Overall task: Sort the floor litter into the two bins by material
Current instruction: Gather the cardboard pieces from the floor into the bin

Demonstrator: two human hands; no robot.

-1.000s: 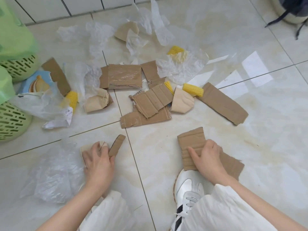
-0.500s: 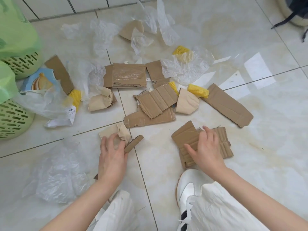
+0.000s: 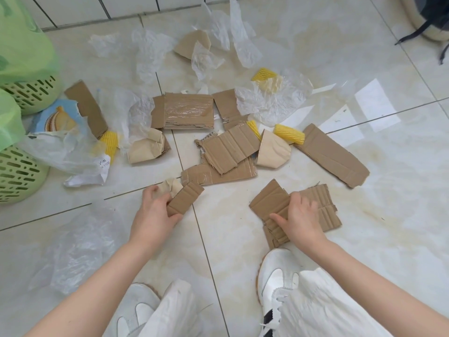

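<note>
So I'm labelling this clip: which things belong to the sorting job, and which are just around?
Job:
left hand holding small brown cardboard strip
right hand on torn corrugated cardboard pieces
crumpled clear plastic sheets
yellow foam sleeves
two green slotted bins

Around:
white shoes
dark strap, top right
</note>
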